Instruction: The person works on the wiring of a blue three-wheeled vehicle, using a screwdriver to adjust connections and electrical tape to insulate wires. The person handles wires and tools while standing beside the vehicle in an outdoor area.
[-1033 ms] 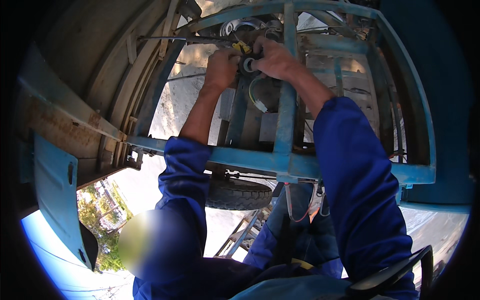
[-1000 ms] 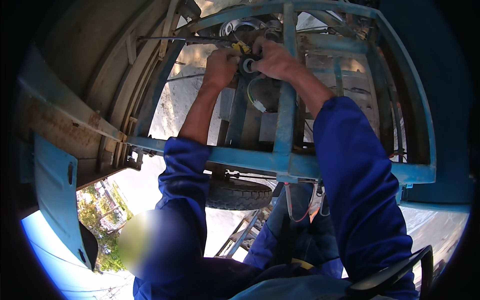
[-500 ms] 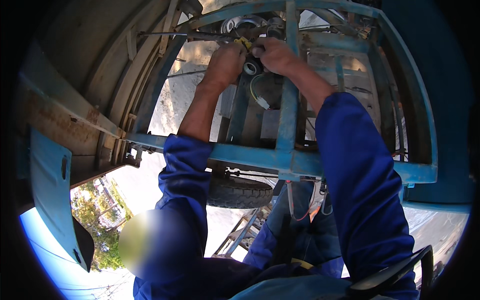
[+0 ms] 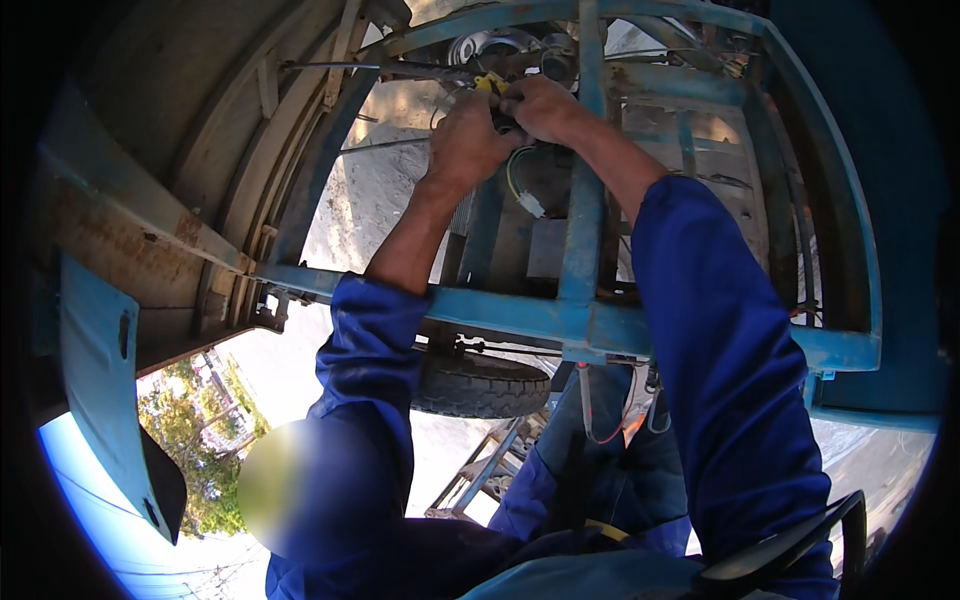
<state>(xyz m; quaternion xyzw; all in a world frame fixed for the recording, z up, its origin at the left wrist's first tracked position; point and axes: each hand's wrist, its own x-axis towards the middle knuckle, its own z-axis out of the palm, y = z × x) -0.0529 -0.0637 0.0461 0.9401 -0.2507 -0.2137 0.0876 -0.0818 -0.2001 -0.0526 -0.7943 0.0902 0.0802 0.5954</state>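
— Both sets of fingers are clenched: left hand and right hand pinch a yellow connector at twelve o'clock, inside the blue frame.

— Joining wiring, I'd judge; next needs a steady push, minding the white plug dangling at six.

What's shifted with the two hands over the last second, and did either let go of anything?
Both hands moved slightly up the picture. The left hand and right hand now sit closer together, pinching at the yellow-tipped part; neither let go. The dangling wire with its white connector, the blue frame and the tyre stayed put.
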